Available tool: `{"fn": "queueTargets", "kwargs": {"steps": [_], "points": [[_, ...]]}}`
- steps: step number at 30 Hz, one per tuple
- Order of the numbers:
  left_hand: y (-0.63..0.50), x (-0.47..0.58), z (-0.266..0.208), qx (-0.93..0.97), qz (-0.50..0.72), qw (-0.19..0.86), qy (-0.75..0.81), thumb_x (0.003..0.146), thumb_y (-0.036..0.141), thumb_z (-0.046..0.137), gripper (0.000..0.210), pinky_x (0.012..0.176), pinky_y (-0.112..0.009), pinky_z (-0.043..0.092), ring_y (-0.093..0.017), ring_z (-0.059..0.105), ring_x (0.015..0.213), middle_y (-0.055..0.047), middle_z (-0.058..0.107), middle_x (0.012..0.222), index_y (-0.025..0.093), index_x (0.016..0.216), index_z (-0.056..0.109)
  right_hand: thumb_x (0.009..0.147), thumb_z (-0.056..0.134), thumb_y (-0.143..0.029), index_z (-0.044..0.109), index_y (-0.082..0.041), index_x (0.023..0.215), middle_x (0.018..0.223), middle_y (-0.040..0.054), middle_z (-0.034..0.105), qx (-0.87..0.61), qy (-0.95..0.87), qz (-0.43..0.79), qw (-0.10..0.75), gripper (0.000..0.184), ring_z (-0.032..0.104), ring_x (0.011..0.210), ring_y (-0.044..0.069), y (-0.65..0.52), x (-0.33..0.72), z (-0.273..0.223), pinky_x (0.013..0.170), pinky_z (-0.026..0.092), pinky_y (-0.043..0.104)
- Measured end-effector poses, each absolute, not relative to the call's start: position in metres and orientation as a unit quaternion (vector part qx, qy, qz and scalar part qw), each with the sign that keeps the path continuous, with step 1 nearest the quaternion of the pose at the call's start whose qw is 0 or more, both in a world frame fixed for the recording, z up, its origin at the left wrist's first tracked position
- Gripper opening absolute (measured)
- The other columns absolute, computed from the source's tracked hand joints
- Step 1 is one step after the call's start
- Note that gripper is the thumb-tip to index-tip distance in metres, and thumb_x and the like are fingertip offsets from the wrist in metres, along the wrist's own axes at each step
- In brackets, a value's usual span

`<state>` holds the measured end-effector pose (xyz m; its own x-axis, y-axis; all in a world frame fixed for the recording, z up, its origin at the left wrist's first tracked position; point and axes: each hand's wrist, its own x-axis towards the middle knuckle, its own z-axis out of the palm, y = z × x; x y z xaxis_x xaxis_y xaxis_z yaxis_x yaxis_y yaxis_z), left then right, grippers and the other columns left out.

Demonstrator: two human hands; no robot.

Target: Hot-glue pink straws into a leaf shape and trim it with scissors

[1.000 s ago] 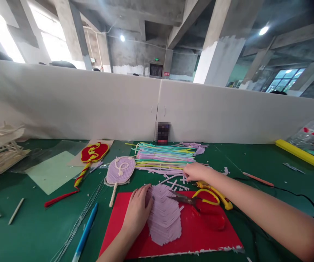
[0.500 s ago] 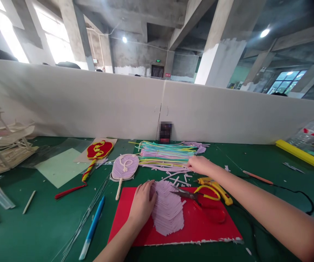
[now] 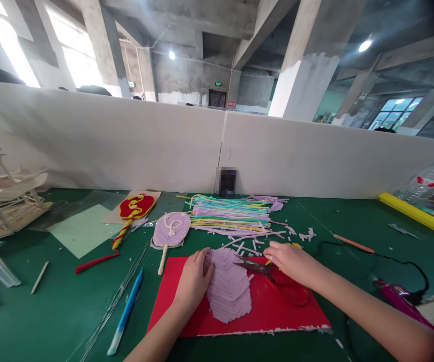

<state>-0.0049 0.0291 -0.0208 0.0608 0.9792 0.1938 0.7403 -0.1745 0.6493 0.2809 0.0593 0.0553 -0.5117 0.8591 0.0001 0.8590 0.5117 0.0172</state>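
On a red board (image 3: 288, 322) lies a leaf-like piece of lilac strips (image 3: 230, 289) in a chevron pattern. My left hand (image 3: 194, 276) rests at its left edge, fingers lying flat and holding nothing. Scissors (image 3: 256, 266) with one red and one yellow handle lie with their blades over the piece's upper right. Directly above the handles is my right hand (image 3: 290, 259), fingers curled in a pinch. Whatever it pinches cannot be made out; it hides most of the yellow handle and a yellow tool behind.
Coloured strips (image 3: 228, 213) lie behind the board, with lilac scraps nearby. Left are a lilac fan-shaped piece (image 3: 172, 230), a red-and-yellow one (image 3: 137, 206), thin wires (image 3: 121, 289) and a blue pen (image 3: 126, 309). Right are a corded tool (image 3: 353, 244) and a purple corded device (image 3: 401, 299).
My right hand has drawn back from the strip bundle toward me, to the scissors' handles. The purple device has come into sight beside my forearm. My left hand stays on the piece.
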Motion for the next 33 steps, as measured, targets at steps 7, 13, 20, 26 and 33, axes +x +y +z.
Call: {"fn": "queueTargets", "kwargs": {"steps": [7, 13, 20, 26, 33], "points": [[0.029, -0.007, -0.027, 0.7, 0.308, 0.187, 0.616, 0.084, 0.021, 0.049, 0.044, 0.1, -0.043, 0.044, -0.027, 0.055, 0.116, -0.013, 0.06, 0.123, 0.014, 0.127, 0.054, 0.09, 0.047, -0.024, 0.065, -0.017, 0.088, 0.093, 0.0098, 0.066, 0.531, 0.847, -0.028, 0.029, 0.02, 0.068, 0.076, 0.02, 0.053, 0.297, 0.03, 0.062, 0.05, 0.028], [0.02, -0.007, -0.029, 0.697, 0.317, 0.164, 0.622, 0.089, 0.023, 0.044, 0.04, 0.1, -0.047, 0.042, -0.029, 0.052, 0.119, -0.012, 0.056, 0.128, 0.017, 0.128, 0.053, 0.089, 0.046, -0.019, 0.065, -0.018, 0.091, 0.099, 0.01, 0.064, 0.532, 0.843, -0.072, 0.03, 0.019, 0.067, 0.082, 0.02, 0.057, 0.302, 0.032, 0.07, 0.05, 0.028], [0.021, 0.04, 0.013, 0.715, 0.391, 0.181, 0.551, 0.093, 0.027, 0.04, 0.029, 0.099, -0.044, 0.04, -0.026, 0.054, 0.113, -0.007, 0.06, 0.12, 0.025, 0.116, 0.058, 0.077, 0.047, -0.004, 0.065, -0.018, 0.1, 0.095, 0.0079, 0.066, 0.52, 0.848, -0.106, 0.008, 0.032, 0.065, 0.084, 0.017, 0.101, 0.299, 0.062, 0.075, 0.048, 0.024], [0.073, 0.058, 0.008, 0.612, 0.462, 0.28, 0.578, 0.094, 0.036, 0.034, 0.029, 0.078, -0.036, 0.046, -0.023, 0.06, 0.086, -0.007, 0.064, 0.091, 0.021, 0.098, 0.059, 0.08, 0.051, -0.008, 0.067, -0.019, 0.099, 0.094, 0.0086, 0.07, 0.51, 0.852, -0.123, 0.008, 0.027, 0.066, 0.083, 0.018, 0.138, 0.246, 0.072, 0.072, 0.045, 0.023], [0.087, 0.057, -0.018, 0.549, 0.48, 0.388, 0.564, 0.089, 0.045, 0.044, 0.038, 0.064, -0.026, 0.045, -0.017, 0.06, 0.068, -0.002, 0.065, 0.079, 0.018, 0.114, 0.053, 0.08, 0.053, -0.01, 0.052, -0.021, 0.122, 0.083, 0.0072, 0.07, 0.501, 0.853, -0.146, -0.002, 0.042, 0.067, 0.079, 0.021, 0.144, 0.194, 0.055, 0.06, 0.036, 0.023]]}}
